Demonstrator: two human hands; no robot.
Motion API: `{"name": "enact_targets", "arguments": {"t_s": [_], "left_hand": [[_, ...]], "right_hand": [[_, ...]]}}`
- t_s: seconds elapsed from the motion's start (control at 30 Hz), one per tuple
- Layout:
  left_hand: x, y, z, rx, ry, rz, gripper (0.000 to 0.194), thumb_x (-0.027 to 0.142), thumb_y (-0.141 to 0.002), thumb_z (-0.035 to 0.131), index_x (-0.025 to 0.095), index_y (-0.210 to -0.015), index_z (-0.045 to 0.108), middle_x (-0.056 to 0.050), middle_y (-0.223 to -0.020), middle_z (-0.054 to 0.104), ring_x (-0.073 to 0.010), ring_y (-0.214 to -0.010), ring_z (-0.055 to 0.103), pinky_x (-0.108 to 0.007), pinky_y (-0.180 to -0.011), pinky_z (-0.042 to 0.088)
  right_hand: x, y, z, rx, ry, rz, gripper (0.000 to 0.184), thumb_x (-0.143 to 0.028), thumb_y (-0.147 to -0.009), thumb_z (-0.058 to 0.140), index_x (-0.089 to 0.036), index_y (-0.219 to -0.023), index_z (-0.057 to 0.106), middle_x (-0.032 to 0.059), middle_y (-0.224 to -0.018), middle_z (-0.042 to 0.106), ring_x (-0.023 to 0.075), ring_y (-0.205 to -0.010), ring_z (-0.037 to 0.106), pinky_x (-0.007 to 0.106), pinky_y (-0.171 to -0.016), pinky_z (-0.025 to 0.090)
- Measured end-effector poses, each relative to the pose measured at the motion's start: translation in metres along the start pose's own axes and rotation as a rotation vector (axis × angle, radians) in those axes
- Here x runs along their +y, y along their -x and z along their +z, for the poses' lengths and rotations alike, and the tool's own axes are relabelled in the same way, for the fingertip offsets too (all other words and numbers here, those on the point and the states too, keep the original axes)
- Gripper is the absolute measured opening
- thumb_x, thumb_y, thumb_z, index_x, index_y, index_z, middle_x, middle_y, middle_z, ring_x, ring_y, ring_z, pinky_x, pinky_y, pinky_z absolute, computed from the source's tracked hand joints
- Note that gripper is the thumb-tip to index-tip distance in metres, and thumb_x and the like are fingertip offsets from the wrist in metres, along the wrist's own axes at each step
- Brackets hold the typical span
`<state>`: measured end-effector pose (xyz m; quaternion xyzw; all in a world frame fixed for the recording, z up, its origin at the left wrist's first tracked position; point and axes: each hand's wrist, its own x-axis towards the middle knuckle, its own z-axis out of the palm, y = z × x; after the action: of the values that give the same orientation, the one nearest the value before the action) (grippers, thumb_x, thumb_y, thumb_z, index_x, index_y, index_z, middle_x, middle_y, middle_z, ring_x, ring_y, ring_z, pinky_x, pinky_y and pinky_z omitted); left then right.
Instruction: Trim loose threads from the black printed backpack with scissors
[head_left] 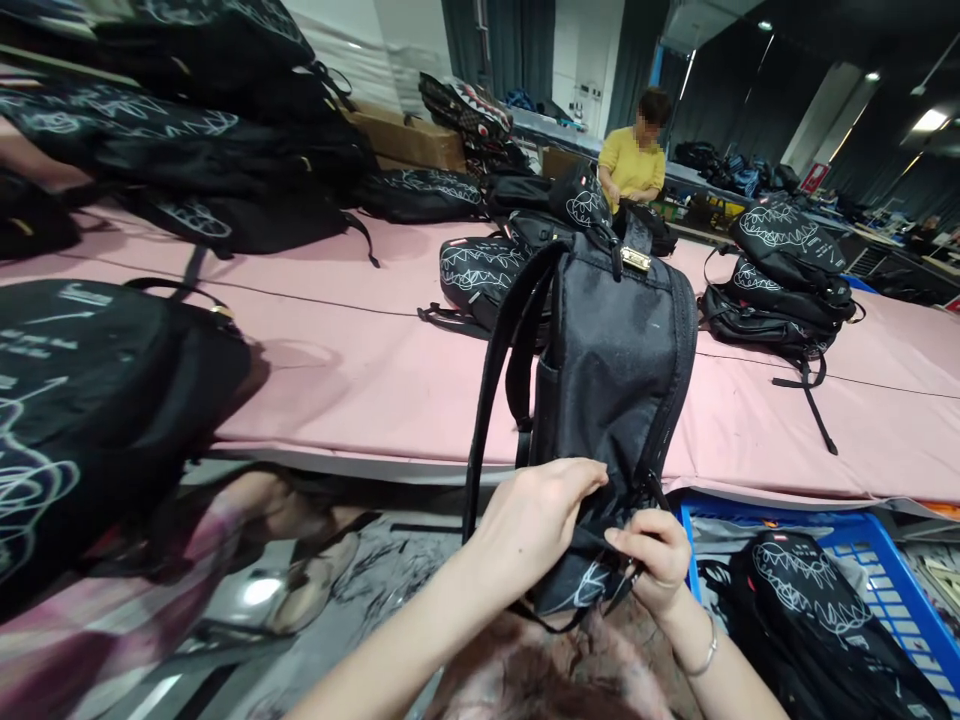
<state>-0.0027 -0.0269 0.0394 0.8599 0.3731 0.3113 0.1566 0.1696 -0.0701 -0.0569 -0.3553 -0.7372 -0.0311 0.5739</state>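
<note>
A black backpack (pixel 622 350) stands upright in front of me, leaning at the table's edge, its side panel facing me and its shoulder straps hanging to the left. My left hand (pixel 536 510) is closed on the lower part of this bag, its fingers together over the fabric and partly hidden. Just right of it, my right hand (pixel 656 560) is closed in a pinch on the bag's edge near the lower end of the zipper; whether it grips fabric or a zipper pull is hard to make out. White scribble print (pixel 589 588) shows at the bottom, below my hands.
Piled black backpacks (pixel 225 180) and a stack of printed backpacks (pixel 780 270) lie on the pink-covered table (pixel 360 390). A large backpack (pixel 112 360) is close at left, with a seated person beside it. A blue crate (pixel 885 560) holds another backpack. A co-worker in yellow (pixel 634 160) stands across.
</note>
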Motion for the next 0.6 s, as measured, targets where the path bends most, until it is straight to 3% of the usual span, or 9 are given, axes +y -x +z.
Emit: {"name": "enact_targets", "arguments": {"t_s": [0.2,0.37,0.47,0.6], "left_hand": [[-0.008,0.005,0.0,0.07,-0.01,0.004,0.029,0.011,-0.081,0.04,0.021,-0.091,0.065,0.0,-0.089,0.071,-0.0127,-0.077,0.066,-0.021,-0.069,0.053],[-0.012,0.007,0.001,0.17,0.008,-0.005,0.027,0.012,-0.082,0.04,0.02,-0.093,0.064,0.0,-0.086,0.07,-0.0114,-0.076,0.066,-0.018,-0.066,0.052],[-0.012,0.008,-0.004,0.167,0.062,0.022,0.023,0.017,-0.085,0.042,0.019,-0.09,0.064,-0.001,-0.086,0.07,-0.0108,-0.077,0.065,-0.018,-0.069,0.051],[-0.014,0.015,-0.007,0.12,0.093,0.16,0.019,0.025,-0.084,0.048,0.018,-0.095,0.062,-0.004,-0.095,0.068,-0.0131,-0.087,0.063,-0.021,-0.077,0.05]], "right_hand": [[-0.001,-0.007,0.005,-0.022,-0.008,-0.042,0.036,-0.011,-0.082,0.049,-0.03,-0.112,0.059,-0.0002,-0.074,0.054,0.0099,-0.06,0.056,0.021,-0.049,0.047],[-0.002,-0.005,0.006,-0.054,-0.073,0.026,0.036,-0.01,-0.082,0.051,-0.03,-0.112,0.058,0.0009,-0.078,0.056,0.0106,-0.064,0.058,0.022,-0.053,0.049],[-0.003,-0.004,0.009,-0.033,-0.107,0.069,0.033,-0.008,-0.082,0.051,-0.029,-0.106,0.061,0.0005,-0.077,0.056,0.0104,-0.064,0.058,0.022,-0.053,0.049],[-0.006,-0.014,0.012,0.027,-0.125,0.128,0.032,-0.007,-0.081,0.053,-0.027,-0.103,0.062,0.001,-0.08,0.058,0.0115,-0.069,0.059,0.023,-0.058,0.05]]}}
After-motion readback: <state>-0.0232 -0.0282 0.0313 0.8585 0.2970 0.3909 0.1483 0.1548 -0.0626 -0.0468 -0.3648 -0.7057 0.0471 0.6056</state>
